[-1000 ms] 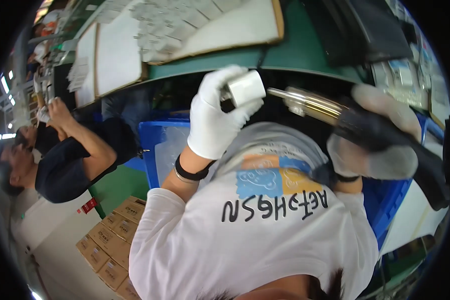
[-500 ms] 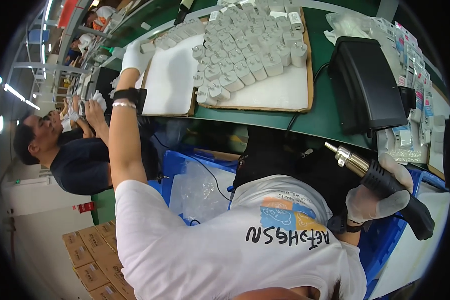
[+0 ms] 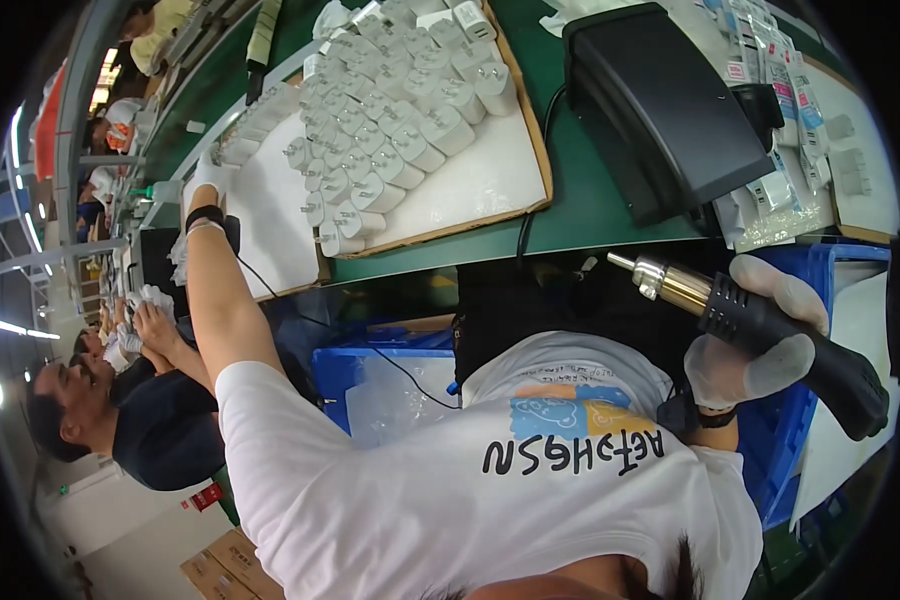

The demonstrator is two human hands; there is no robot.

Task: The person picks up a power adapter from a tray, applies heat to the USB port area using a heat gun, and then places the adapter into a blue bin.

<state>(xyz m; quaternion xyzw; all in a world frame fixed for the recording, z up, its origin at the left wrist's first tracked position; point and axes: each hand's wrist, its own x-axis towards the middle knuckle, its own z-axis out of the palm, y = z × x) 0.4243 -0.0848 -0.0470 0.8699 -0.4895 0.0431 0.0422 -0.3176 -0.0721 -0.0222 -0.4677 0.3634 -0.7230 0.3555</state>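
My right hand [image 3: 755,345], in a pale glove, is wrapped round a hot air gun [image 3: 760,322] with a black body and a metal nozzle pointing left, over my lap. My left arm is stretched out to the far left. My gloved left hand [image 3: 207,178] is by the near end of a row of white chargers [image 3: 255,122] on a white-lined cardboard tray [image 3: 270,225]; its fingers are too small and hidden to read. Beside that row, many white plug chargers [image 3: 390,140] stand with prongs up on a second cardboard tray [image 3: 500,185].
A black box-shaped device [image 3: 660,110] stands on the green table [image 3: 590,225], with packaged items [image 3: 785,110] to its right. A blue bin with clear plastic [image 3: 390,390] is below the table edge. A co-worker [image 3: 160,430] sits to my left. Black cables hang near the table edge.
The whole view has shifted and turned, so the trays appear further left. My left hand stays by the charger row, and my right hand keeps hold of the hot air gun.
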